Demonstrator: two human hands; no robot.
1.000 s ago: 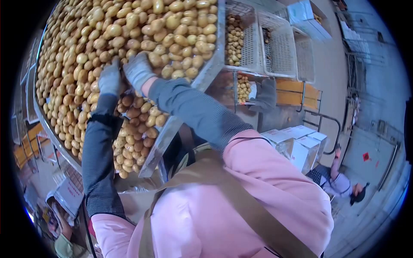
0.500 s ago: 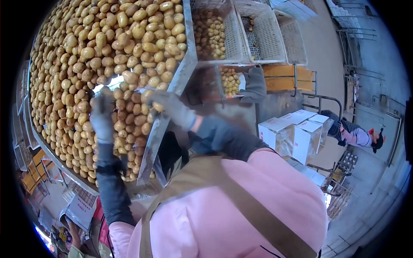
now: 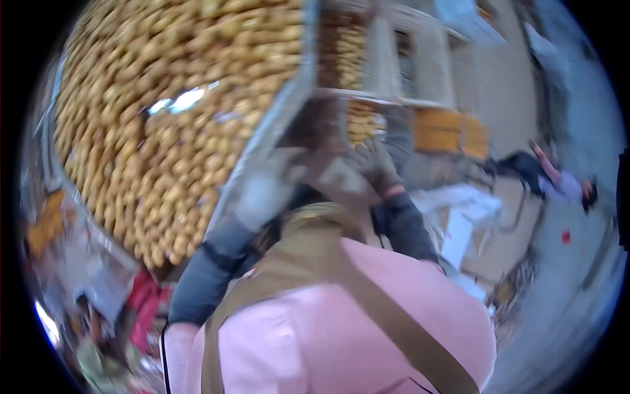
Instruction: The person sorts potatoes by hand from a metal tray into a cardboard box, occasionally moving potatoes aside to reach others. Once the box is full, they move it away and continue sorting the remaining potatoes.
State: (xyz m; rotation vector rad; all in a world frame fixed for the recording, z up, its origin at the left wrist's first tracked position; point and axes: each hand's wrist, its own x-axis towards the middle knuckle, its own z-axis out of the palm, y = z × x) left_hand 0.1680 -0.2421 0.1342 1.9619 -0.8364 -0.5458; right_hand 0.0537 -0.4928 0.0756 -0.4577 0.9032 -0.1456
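My left hand (image 3: pixel 262 197), in a grey glove, is smeared by motion beside the metal rim (image 3: pixel 252 157) of the sorting table; its fingers and anything in them cannot be made out. Off to the right, my right hand (image 3: pixel 373 165), also gloved, is near the crate of potatoes (image 3: pixel 361 121) below the rim. Its fingers look stretched out and apart, with nothing visible in them, though blurred. A thick layer of potatoes (image 3: pixel 164 138) covers the table, with a shiny bare patch (image 3: pixel 187 100) showing through.
White plastic crates (image 3: pixel 423 69) stand beyond the table, one partly filled with potatoes. White cartons (image 3: pixel 459 217) and an orange panel (image 3: pixel 446 131) are at the right. Another person (image 3: pixel 558 180) is farther right; a person's sleeve (image 3: pixel 95 358) shows at lower left.
Both hands have left the potatoes on the table. My left hand has moved right to the rim, my right hand toward the lower crate. The view has shifted and blurred.
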